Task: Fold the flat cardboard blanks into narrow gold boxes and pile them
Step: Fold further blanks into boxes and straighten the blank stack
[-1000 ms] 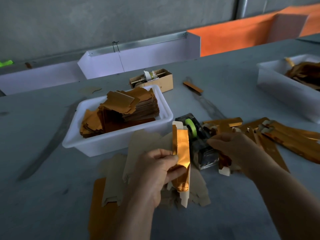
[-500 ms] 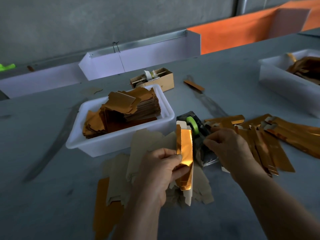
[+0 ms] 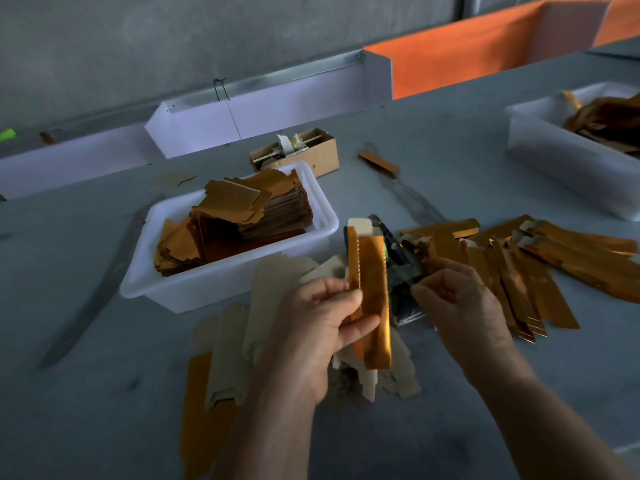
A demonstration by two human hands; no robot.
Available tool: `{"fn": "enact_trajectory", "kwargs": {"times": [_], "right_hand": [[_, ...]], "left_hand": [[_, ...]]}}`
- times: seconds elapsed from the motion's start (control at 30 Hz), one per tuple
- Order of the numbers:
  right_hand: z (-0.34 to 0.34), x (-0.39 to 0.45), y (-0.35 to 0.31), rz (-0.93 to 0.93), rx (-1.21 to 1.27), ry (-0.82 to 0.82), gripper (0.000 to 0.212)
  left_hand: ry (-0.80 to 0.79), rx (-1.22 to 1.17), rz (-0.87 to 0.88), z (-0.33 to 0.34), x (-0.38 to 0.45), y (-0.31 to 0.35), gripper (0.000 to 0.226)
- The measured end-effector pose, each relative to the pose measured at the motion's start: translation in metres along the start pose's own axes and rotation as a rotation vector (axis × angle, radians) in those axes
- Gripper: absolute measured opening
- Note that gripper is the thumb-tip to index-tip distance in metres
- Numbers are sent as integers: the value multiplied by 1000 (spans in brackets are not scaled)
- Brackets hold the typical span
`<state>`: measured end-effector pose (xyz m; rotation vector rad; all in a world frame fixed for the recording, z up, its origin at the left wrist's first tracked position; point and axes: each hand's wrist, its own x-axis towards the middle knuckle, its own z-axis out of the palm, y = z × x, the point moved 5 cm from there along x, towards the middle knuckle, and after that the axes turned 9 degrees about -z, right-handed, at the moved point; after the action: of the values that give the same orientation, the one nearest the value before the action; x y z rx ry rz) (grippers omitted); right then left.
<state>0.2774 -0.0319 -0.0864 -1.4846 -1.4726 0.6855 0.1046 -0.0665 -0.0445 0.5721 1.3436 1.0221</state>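
Note:
My left hand [image 3: 318, 327] grips a narrow gold box [image 3: 372, 292] upright at the table's middle, thumb across its lower front, a pale flap sticking out on top. Just right of it, my right hand [image 3: 457, 299] has thumb and forefinger pinched together beside the dark tape dispenser [image 3: 401, 265]; the tape strip it seems to pinch is too thin to see. Flat pale blanks [image 3: 235, 348] lie on the table under my hands. Folded gold boxes [image 3: 554, 265] lie piled to the right.
A white bin [image 3: 221, 289] with a stack of gold blanks [image 3: 249, 216] stands left of centre. Another white bin [image 3: 561, 157] sits at the far right. Behind are a small cardboard box [image 3: 318, 154], a loose gold strip [image 3: 379, 162], and white and orange dividers along the wall.
My right hand has drawn back from the tape dispenser toward the gold box, fingers pinched. My left hand has kept the box upright, almost still.

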Motion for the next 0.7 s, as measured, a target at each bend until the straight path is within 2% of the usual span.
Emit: {"fn": "enact_trajectory", "kwargs": {"times": [0.27,0.47,0.57,0.7], "right_hand": [[4,-3,5,10,24,24,7],[4,-7,6,-31,74,35,6],[5,-6,8,-38,76,32,13],[2,-2,5,-109,-39,46,3]], "left_hand": [[-93,283,43,48,18,6,5],[-89,245,-34,50,33,-6,4],[-110,174,-60,50,35,-10,3],[-99,185,-64,50,38,-8,3]]}}
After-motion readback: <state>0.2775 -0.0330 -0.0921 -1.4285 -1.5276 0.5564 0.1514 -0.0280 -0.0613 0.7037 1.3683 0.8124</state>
